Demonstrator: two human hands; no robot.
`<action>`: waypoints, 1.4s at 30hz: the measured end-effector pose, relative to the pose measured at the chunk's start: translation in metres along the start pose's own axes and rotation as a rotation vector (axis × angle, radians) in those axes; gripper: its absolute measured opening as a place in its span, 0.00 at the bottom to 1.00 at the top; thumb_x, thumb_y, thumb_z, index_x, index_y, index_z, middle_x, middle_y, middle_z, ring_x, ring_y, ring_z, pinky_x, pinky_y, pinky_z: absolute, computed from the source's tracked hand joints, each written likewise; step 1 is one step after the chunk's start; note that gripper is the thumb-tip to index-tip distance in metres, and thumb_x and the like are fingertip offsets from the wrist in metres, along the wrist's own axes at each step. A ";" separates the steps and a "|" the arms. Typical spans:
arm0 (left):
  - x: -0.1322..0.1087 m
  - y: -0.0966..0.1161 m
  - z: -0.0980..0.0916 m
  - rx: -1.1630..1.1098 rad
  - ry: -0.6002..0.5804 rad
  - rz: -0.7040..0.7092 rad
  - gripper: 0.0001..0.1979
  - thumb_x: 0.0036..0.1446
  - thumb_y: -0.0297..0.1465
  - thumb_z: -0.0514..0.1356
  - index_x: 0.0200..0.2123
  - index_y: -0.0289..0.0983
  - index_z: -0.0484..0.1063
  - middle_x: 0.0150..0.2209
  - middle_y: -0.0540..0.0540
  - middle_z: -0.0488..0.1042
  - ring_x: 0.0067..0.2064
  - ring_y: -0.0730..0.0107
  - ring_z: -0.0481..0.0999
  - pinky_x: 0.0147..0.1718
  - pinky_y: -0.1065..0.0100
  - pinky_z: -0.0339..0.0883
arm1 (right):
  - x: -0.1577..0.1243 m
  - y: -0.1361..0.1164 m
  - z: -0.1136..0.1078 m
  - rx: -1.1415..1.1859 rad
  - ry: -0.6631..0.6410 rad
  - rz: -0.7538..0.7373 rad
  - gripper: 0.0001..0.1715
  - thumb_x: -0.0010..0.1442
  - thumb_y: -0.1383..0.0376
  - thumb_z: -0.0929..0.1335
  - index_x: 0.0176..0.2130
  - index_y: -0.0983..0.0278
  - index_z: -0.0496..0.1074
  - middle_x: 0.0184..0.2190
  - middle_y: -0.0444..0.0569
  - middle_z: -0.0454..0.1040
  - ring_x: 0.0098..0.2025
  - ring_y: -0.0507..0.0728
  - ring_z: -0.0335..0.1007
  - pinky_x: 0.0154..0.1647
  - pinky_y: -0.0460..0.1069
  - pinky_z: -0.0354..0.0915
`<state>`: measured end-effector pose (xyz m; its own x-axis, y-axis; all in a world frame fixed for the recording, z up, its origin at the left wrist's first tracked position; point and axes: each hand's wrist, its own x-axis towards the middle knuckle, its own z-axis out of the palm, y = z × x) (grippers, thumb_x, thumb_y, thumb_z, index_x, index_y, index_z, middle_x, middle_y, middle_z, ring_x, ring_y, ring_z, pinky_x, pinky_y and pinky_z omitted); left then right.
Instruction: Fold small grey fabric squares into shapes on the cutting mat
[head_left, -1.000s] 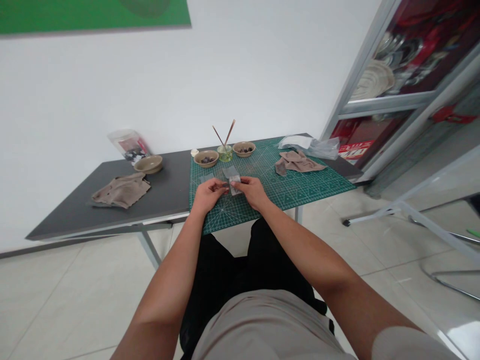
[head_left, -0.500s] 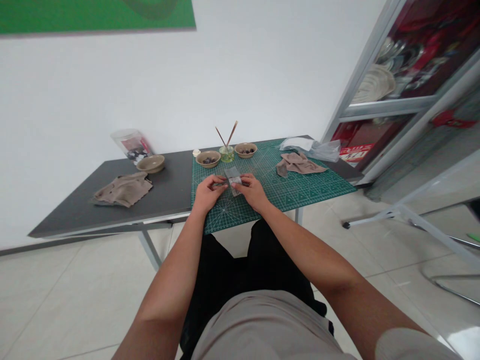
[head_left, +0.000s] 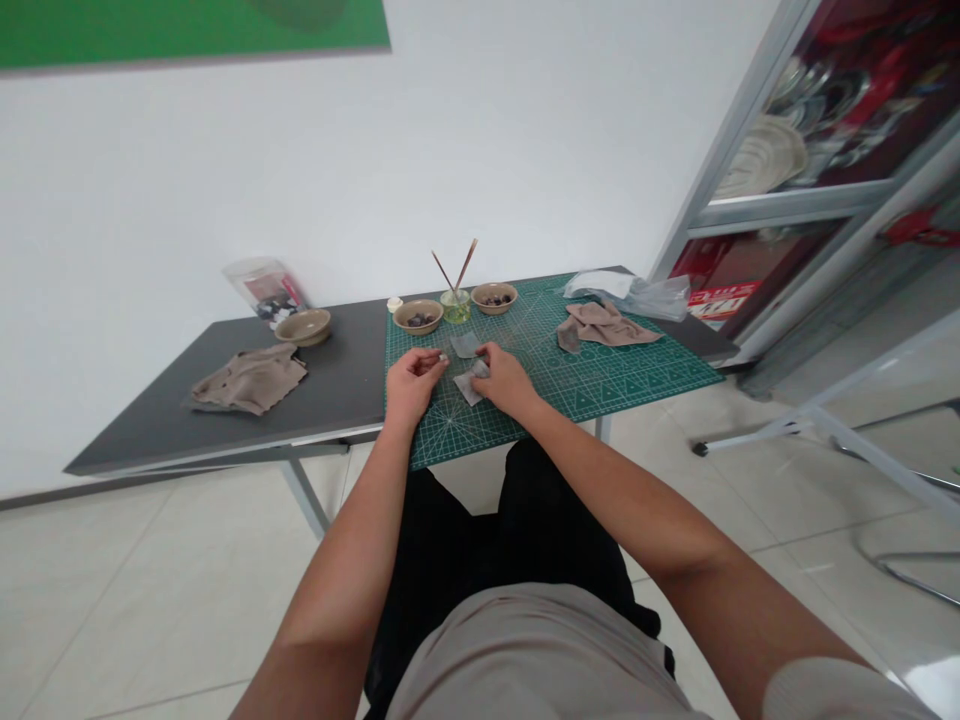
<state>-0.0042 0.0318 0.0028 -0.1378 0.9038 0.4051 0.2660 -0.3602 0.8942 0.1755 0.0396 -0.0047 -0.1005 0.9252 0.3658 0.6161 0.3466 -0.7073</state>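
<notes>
My left hand (head_left: 411,384) is over the green cutting mat (head_left: 540,392), thumb and fingertips pinched on a small pale piece (head_left: 444,360) too small to make out. Close by on the right, my right hand (head_left: 507,380) grips a small grey sheet (head_left: 468,387), creased and hanging toward the left hand. Just beyond the fingers, a second light grey sheet (head_left: 465,345) lies flat on the mat.
Behind the hands, two tan bowls (head_left: 418,318) (head_left: 493,297) hold dark pieces, flanking a glass jar (head_left: 456,306) with two sticks. Brown cloths (head_left: 251,378) (head_left: 606,325) lie at both sides. A plastic bag (head_left: 645,296), another bowl (head_left: 303,327) and a clear tub (head_left: 262,290) stand farther out.
The hands have drawn apart a little. The grey sheet in my right hand has turned and come away from the other sheet, and a pale piece now shows at my left fingertips.
</notes>
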 end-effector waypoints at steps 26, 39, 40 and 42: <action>-0.003 0.012 0.006 0.563 -0.560 0.263 0.12 0.55 0.34 0.60 0.43 0.38 0.72 0.38 0.46 0.73 0.42 0.63 0.72 0.43 0.61 0.67 | -0.018 0.007 -0.021 -0.293 -0.243 -0.448 0.13 0.64 0.66 0.66 0.46 0.64 0.78 0.46 0.53 0.77 0.48 0.58 0.68 0.54 0.55 0.62; -0.020 0.010 0.008 0.765 -0.576 0.390 0.16 0.60 0.38 0.57 0.47 0.37 0.72 0.50 0.40 0.71 0.53 0.56 0.68 0.55 0.54 0.62 | -0.019 0.002 -0.025 -0.330 -0.261 -0.422 0.09 0.63 0.67 0.67 0.39 0.65 0.79 0.42 0.51 0.79 0.45 0.58 0.69 0.51 0.52 0.63; -0.020 0.011 0.008 0.767 -0.570 0.390 0.17 0.60 0.39 0.57 0.47 0.37 0.73 0.51 0.40 0.71 0.53 0.56 0.68 0.55 0.54 0.62 | -0.018 0.004 -0.027 -0.331 -0.275 -0.432 0.09 0.63 0.66 0.67 0.39 0.65 0.79 0.41 0.51 0.79 0.45 0.58 0.69 0.50 0.52 0.63; -0.021 0.012 0.008 0.778 -0.546 0.389 0.18 0.59 0.40 0.57 0.48 0.36 0.73 0.51 0.40 0.70 0.52 0.55 0.67 0.55 0.54 0.62 | -0.016 0.006 -0.030 -0.335 -0.286 -0.429 0.09 0.63 0.66 0.68 0.39 0.65 0.79 0.41 0.51 0.79 0.45 0.58 0.69 0.50 0.52 0.63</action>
<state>0.0097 0.0103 0.0033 0.4911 0.8083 0.3249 0.7714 -0.5768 0.2690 0.2038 0.0220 0.0035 -0.5712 0.7346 0.3661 0.6816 0.6731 -0.2871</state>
